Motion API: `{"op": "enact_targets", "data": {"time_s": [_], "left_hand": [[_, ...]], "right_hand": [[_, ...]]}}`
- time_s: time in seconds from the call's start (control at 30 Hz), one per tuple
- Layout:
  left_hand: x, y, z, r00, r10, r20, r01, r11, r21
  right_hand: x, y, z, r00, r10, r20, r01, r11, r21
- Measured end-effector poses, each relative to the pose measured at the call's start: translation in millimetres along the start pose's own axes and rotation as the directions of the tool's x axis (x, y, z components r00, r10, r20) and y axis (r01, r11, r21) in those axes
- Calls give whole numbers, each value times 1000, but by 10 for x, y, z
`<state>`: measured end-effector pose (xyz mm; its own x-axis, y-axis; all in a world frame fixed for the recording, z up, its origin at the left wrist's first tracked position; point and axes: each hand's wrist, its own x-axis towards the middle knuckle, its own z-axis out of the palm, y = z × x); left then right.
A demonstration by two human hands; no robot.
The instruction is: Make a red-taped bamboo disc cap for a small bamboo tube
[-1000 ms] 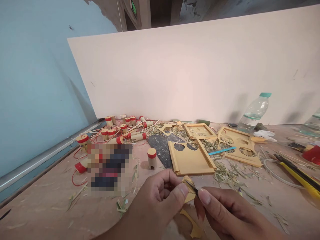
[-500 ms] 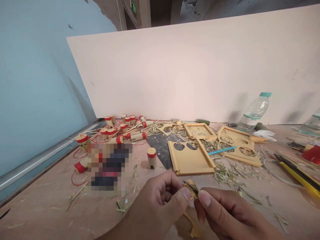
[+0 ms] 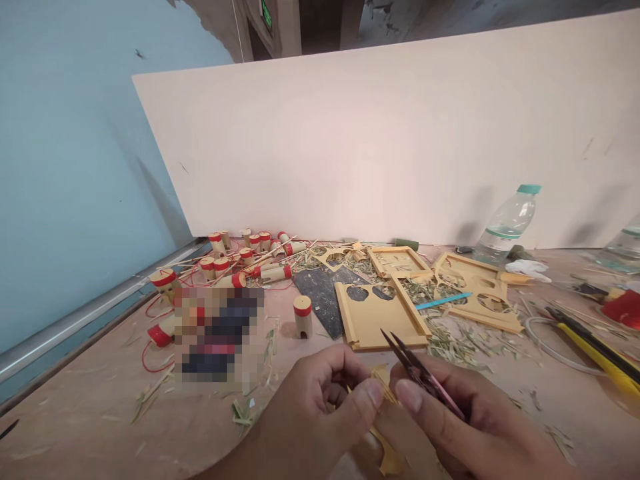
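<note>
My left hand [image 3: 325,407] pinches a small yellow cut piece [image 3: 385,383] with thin ridges between thumb and finger. In my right hand [image 3: 460,413] is a pair of small pointed scissors [image 3: 423,373], dark with a reddish lower part, its two tips slightly apart and pointing up and away. The scissors are clear of the yellow piece. Below the hands lies a curved yellow scrap [image 3: 390,460], partly hidden. Just beyond them is a yellow panel [image 3: 383,320] with raised edge strips and holes, and a small bamboo cylinder [image 3: 303,317] with a red band stands upright.
Several red-banded cylinders [image 3: 215,267] with red cords and thin sticks crowd the back left. A dark slab [image 3: 320,300], more yellow frames [image 3: 475,287], a blue strip [image 3: 445,301] and shavings lie mid-table. At right are a water bottle [image 3: 507,227] and a yellow-black tool [image 3: 595,347].
The scissors, earlier low against the yellow piece, now point upward in my right hand and are away from it. My left hand has stayed nearly still, holding the piece.
</note>
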<state>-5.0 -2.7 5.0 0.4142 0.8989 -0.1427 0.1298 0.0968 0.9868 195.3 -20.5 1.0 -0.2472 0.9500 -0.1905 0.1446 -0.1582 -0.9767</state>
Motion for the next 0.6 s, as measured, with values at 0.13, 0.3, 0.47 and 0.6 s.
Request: {"op": "enact_targets", "data": {"time_s": [0.13, 0.3, 0.47, 0.6], "left_hand": [[11, -33, -22, 999, -27, 22, 24, 988, 151], [12, -26, -37, 1000, -5, 26, -1, 978, 210], [-7, -2, -29, 1000, 1, 28, -7, 978, 207], [-4, -25, -30, 1000, 7, 27, -11, 988, 157]], "right_hand": [[81, 48, 9, 998, -47, 31, 47, 999, 1], [128, 153, -18, 997, -60, 54, 62, 997, -39], [113, 232, 6, 995, -86, 52, 87, 996, -10], [44, -9, -66, 984, 80, 159, -81, 997, -4]]}}
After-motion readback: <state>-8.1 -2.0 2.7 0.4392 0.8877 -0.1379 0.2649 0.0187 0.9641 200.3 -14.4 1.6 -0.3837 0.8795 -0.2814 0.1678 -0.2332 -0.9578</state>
